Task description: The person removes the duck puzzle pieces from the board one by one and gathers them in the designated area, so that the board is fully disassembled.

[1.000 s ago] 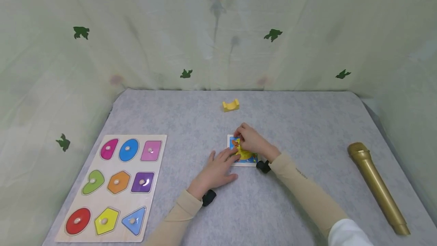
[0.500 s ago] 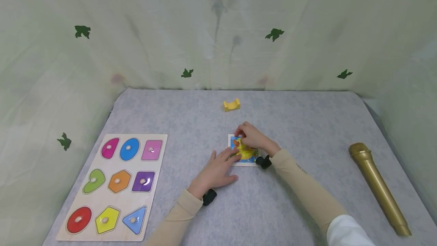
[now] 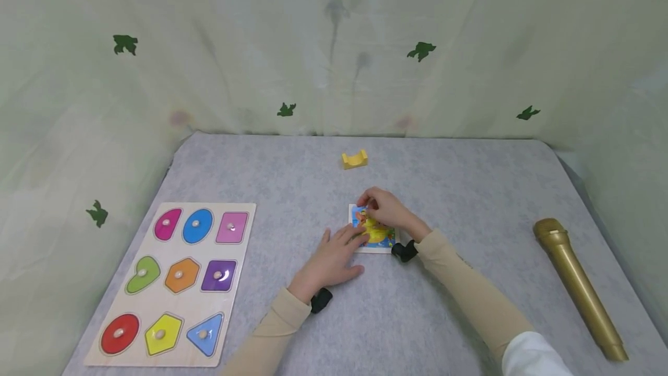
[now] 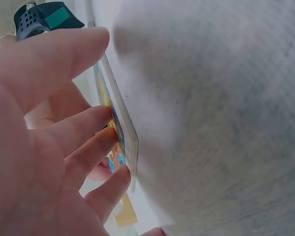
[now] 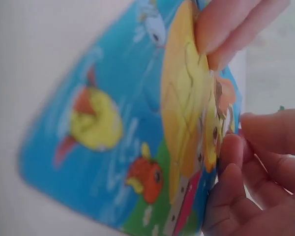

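A small picture puzzle [image 3: 383,245] with a white border lies flat at the middle of the table. Its blue scene shows a yellow duck and small fish [image 5: 96,118]. My left hand [image 3: 331,260] rests spread fingertips on the puzzle's left part; the left wrist view shows them along the board's edge [image 4: 131,140]. My right hand [image 3: 388,210] reaches over the top of the puzzle, thumb and fingers curled and pinched together at a puzzle piece by the duck's head. The fingers hide most of that piece.
A wooden shape board [image 3: 203,306] with knobbed coloured pieces lies at the left. A gold microphone [image 3: 579,289] lies at the right. Behind the puzzle sits a small yellow curved block [image 3: 355,160]. A leaf-patterned curtain [image 3: 261,45] surrounds the table.
My right fingers have shifted very slightly at the top of the puzzle. The left hand stays in place on it. The view has tilted a little.
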`<state>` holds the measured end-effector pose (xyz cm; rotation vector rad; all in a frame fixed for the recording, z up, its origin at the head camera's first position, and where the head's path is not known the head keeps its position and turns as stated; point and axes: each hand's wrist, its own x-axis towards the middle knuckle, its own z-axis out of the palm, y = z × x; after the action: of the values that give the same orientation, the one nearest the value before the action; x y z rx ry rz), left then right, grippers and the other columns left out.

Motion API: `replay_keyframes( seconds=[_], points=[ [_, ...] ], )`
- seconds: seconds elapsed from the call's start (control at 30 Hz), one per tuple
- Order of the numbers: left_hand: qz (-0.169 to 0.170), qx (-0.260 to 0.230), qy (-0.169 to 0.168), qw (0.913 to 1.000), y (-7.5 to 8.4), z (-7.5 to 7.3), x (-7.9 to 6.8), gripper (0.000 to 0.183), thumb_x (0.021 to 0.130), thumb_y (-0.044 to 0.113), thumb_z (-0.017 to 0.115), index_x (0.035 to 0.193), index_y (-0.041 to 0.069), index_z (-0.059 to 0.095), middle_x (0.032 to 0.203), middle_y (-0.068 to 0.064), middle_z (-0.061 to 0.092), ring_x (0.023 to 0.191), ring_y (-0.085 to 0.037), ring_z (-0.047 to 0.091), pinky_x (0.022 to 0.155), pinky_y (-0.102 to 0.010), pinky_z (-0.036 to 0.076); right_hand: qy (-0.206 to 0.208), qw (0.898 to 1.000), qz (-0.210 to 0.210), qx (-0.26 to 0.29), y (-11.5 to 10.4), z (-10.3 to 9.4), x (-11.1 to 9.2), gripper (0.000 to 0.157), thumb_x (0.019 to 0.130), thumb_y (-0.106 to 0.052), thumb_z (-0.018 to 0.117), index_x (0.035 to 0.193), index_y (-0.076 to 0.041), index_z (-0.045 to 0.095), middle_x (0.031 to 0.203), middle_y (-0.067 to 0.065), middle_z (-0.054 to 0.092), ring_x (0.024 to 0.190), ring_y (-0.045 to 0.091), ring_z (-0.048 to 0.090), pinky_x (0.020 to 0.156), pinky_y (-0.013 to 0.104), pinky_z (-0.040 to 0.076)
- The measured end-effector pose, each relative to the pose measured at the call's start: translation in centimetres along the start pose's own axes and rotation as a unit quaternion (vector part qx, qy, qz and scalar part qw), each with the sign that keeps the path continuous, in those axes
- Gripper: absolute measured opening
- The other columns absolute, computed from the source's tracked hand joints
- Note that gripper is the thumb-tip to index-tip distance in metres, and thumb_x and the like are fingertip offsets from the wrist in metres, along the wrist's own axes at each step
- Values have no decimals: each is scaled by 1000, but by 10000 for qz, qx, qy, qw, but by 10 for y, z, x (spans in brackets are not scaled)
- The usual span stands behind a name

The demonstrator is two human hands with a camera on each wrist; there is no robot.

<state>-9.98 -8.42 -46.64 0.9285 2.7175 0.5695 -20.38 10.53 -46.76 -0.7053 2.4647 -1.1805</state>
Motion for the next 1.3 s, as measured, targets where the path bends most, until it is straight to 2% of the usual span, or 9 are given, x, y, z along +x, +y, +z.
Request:
replay_keyframes(
  seconds=[0.07, 0.23, 0.37, 0.47, 0.67, 0.83, 1.07, 1.3],
  points=[
    [33, 8, -19, 10000, 0, -1, 1, 61, 91, 29, 66, 144, 9, 43, 151, -9, 33, 139, -32, 25, 102, -67, 19, 66, 9999, -85, 53, 0, 1, 0, 20, 88, 6, 54, 106, 0, 62, 102, 10, 59, 86, 21, 53, 77, 33, 45],
    [-3, 57, -134, 9999, -4, -2, 2, 61, 93, 30, 64, 145, 10, 41, 152, -7, 31, 140, -29, 25, 103, -65, 19, 113, 9997, -138, 145, 2, 2, 1, 16, 91, 3, 56, 103, -3, 63, 95, 7, 58, 85, 21, 53, 79, 35, 45],
    [-48, -30, -178, 9998, -5, -2, 3, 58, 94, 30, 62, 145, 11, 42, 153, -4, 29, 140, -27, 24, 104, -64, 18, 137, 9995, -89, 264, 6, 2, 3, 12, 93, 0, 57, 102, -5, 63, 95, 6, 60, 87, 20, 55, 80, 34, 45],
    [-65, -67, -156, 9998, -5, -2, 3, 58, 94, 30, 62, 144, 10, 43, 153, -4, 30, 139, -27, 25, 103, -65, 18, 311, 9985, 95, 443, 9, -2, 2, 11, 92, -2, 58, 102, -4, 63, 95, 7, 62, 87, 21, 56, 79, 33, 45],
    [-248, 9, -157, 9996, -1, -3, 5, 56, 94, 30, 62, 144, 13, 43, 153, -2, 31, 138, -25, 26, 103, -63, 19, 811, 9865, 813, 1172, 18, -25, -10, 16, 93, -4, 57, 108, 2, 61, 95, 12, 61, 81, 22, 54, 69, 30, 45],
    [-332, 90, -125, 9993, 3, -4, 4, 57, 93, 30, 63, 144, 14, 43, 152, -2, 32, 138, -25, 27, 103, -63, 20, 1059, 9786, 1003, 1449, 37, -52, -30, 19, 95, -5, 55, 110, 5, 58, 91, 13, 60, 77, 24, 51, 65, 31, 43],
    [-359, 124, -63, 9993, 3, -3, 5, 57, 93, 30, 64, 144, 14, 44, 151, -3, 34, 136, -26, 29, 103, -63, 20, 915, 9833, 1069, 1153, 55, -75, -54, 19, 94, -3, 54, 109, 8, 58, 88, 12, 61, 77, 24, 52, 65, 31, 44],
    [-343, 48, -64, 9994, 5, -4, 5, 56, 93, 30, 63, 144, 13, 44, 151, -3, 34, 136, -26, 29, 103, -63, 19, 648, 9920, 1073, 117, 54, -71, -57, 13, 90, 0, 57, 101, 3, 63, 86, 10, 60, 76, 22, 51, 67, 30, 45]
  ],
)
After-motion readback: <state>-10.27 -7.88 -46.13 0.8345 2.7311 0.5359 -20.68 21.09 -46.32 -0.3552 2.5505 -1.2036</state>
